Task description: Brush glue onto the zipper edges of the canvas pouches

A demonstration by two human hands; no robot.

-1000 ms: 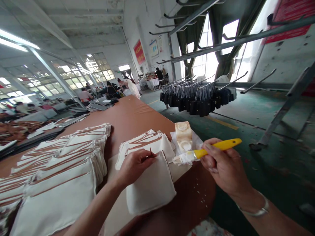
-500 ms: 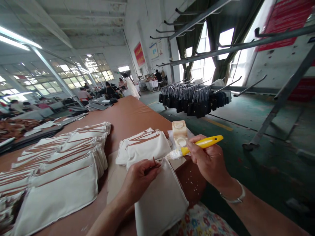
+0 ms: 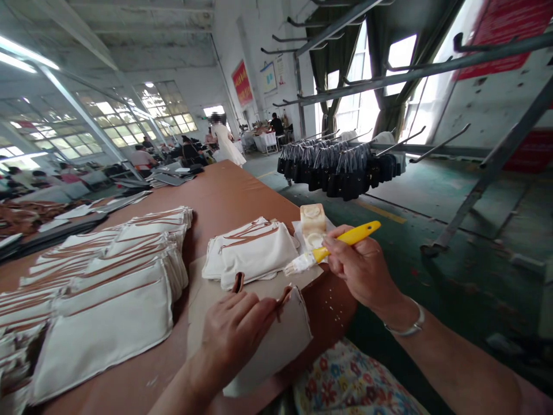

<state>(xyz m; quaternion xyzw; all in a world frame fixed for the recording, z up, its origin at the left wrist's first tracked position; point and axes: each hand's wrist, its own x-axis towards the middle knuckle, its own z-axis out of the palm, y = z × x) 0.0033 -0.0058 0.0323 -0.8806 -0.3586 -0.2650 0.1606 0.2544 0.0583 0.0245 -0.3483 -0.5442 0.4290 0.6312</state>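
Observation:
My left hand [image 3: 235, 328] is closed on the brown-trimmed top edge of a white fabric piece [image 3: 272, 351], which hangs at the near edge of the table. Brown strips poke out on both sides of the fingers. In my right hand [image 3: 363, 271] is a brush with a yellow handle [image 3: 356, 233]. Its bristles [image 3: 298, 263], coated in white, point left above a beige sheet [image 3: 203, 305]. Just behind the brush stands a cream container [image 3: 313, 219]. A small stack of white pieces with brown trim [image 3: 259, 251] lies beyond my left hand.
Rows of stacked white pieces [image 3: 112, 305] cover the left of the brown table [image 3: 224, 187]. Grey and black sheets [image 3: 64, 236] lie farther left. At the right, a metal rack [image 3: 458, 213] holds black items [image 3: 341, 173]. People sit and stand in the background.
The white piece has moved down and left, its top edge folding over with my left hand. My right hand and the brush have shifted slightly left, and the bristles are now off the piece.

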